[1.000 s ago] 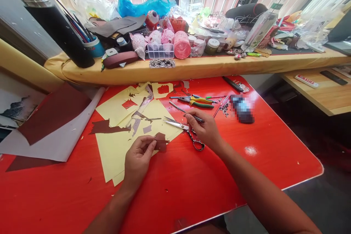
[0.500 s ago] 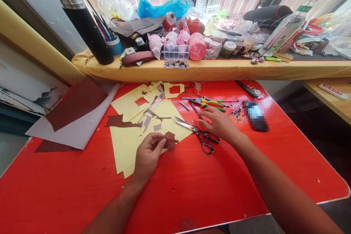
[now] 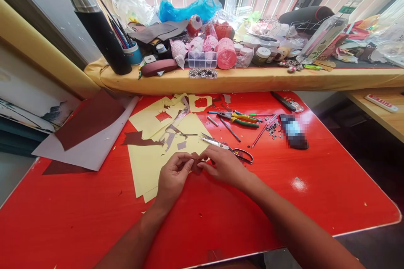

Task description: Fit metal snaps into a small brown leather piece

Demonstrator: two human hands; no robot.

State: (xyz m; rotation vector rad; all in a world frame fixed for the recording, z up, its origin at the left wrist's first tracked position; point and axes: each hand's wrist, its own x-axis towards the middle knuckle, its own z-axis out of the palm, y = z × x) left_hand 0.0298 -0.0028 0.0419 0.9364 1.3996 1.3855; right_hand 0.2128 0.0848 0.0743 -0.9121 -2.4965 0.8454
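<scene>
My left hand (image 3: pixel 172 174) is closed, pinching a small brown cut-out piece (image 3: pixel 196 164) between thumb and fingers. From the other side my right hand (image 3: pixel 222 164) pinches the right edge of the same piece, its fingertips close to the left thumb. Much of the piece is hidden by the fingers. Just beyond the right hand lie scissors (image 3: pixel 241 154) with dark handles, blades pointing left and partly covered by that hand. Yellow sheets (image 3: pixel 142 170) are spread under and behind the left hand, with a jagged brown scrap (image 3: pixel 135 138) and grey scraps (image 3: pixel 182 146) on them.
Behind the scissors lie yellow-green pliers (image 3: pixel 243 119), pens (image 3: pixel 229 129) and small metal bits (image 3: pixel 274 130). A blurred dark object (image 3: pixel 293 131) is at right. Large brown sheets (image 3: pixel 91 119) lie at left. A crowded sill (image 3: pixel 151 85) holds a black flask (image 3: pixel 101 35).
My right hand has moved left and toward me, from beside the pens and pliers to the brown piece, and now grips it. My left hand has stayed nearly in place.
</scene>
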